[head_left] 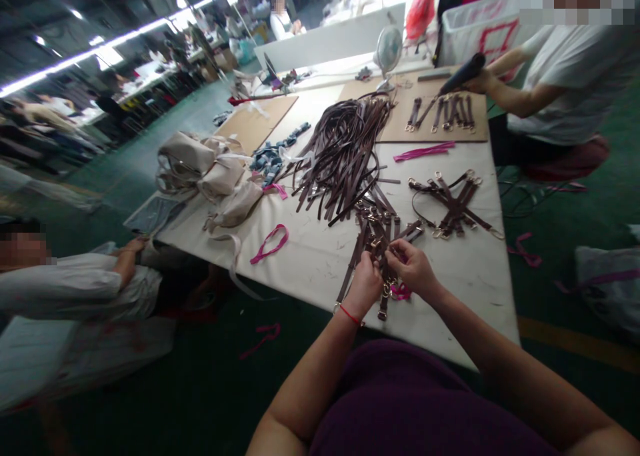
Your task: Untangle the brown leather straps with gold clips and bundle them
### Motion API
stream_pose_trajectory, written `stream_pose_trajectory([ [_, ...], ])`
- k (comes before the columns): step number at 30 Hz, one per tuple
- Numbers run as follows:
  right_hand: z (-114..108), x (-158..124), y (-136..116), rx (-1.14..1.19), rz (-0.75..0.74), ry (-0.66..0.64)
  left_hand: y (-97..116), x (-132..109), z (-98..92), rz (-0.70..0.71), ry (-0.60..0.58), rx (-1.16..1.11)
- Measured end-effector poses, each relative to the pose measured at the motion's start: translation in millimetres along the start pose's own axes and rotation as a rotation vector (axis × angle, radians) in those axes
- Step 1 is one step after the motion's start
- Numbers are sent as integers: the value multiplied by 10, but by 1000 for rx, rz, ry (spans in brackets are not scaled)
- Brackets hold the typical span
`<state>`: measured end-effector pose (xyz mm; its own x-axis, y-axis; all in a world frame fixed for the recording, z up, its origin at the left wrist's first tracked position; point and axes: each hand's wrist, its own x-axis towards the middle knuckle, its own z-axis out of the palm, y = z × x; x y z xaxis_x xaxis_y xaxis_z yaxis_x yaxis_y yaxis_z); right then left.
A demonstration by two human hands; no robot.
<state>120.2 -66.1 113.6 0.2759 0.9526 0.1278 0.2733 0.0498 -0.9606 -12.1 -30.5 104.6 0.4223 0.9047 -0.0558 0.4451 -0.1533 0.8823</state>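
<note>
Head view: a bunch of dark brown leather straps (377, 243) with gold-toned buckles (371, 243) is lying near the front edge of a white-topped work table (305, 276), and the main risk appears to be tangling. The strap ends are crossing one another, so a hard tug on 1 strap could drag its neighbours over that edge. A small fitting could also slip from the fingers if the pinch loosens, since the leather is narrow and the metal looks smooth.

The left hand (363, 286), with a red string around its wrist, and the right hand (413, 269) are working close together, nearly touching, and are not spread open. Their fingers are curling inward and pinching the bunch at its middle, though they are hiding the exact buckle being gripped.

Just beyond, a crossed group of matching straps (450, 206) is lying on the table, and a much larger heap of loose straps (340, 156) is sitting further up. A pink strap loop (270, 244) is resting to the left — well apart from both hands.
</note>
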Motion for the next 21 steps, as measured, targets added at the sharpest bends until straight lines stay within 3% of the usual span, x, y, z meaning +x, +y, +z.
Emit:
stream_pose_trajectory([
  [3,23,-6,-40,-84,-59,5,44,-11,19,-23,7,1],
  [7,94,2,-78,-245,-147,135,154,-29,62,-103,10,122],
  [12,62,24,-30,-120,-35,107,188,4,62,-60,21,105],
  [15,-14,50,51,-1,49,108,167,40,41,-2,23,-9],
  [17,-63,67,110,50,66,83,174,52,24,-51,-1,-143],
  [19,-103,76,161,93,79,20,205,49,-4,-186,-123,-396],
  [21,-136,74,198,108,81,-26,244,40,-52,-328,-318,-708],
])
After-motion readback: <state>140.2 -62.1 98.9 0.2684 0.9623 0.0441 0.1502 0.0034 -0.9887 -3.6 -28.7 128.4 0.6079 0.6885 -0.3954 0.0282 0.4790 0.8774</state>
